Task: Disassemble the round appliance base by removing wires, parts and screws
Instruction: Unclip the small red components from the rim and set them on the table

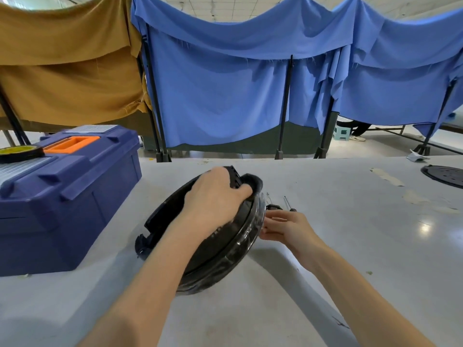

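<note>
Head view: grey table (325,284), two bare hands at one black part.
Toolbox (75,196): blue, orange handle, lid closed; well left of the left fingers.
Tape roll (20,152): dark with a yellow inner face, lying on the toolbox lid, farthest from both hands.
Left hand (213,196): laid over the upper edge of the part, fingers curled together and hooked into its top rim, gripping it.
Round appliance base (225,251): black, glossy rim, tipped up on edge with the lower rim on the table; held between the two sets of fingers, hollow side toward the toolbox.
Right hand (288,227): fingers fairly straight and held together, touching the base's right rim; fingertips partly hidden behind that rim.
Small black part (274,207): on the table just beyond the right fingers, beside the rim.
Screwdriver (288,204): thin shaft, dark handle, lying just beyond the right fingers, apart from them.
Black disc (446,176): flat on the table, well right of the right fingers.
</note>
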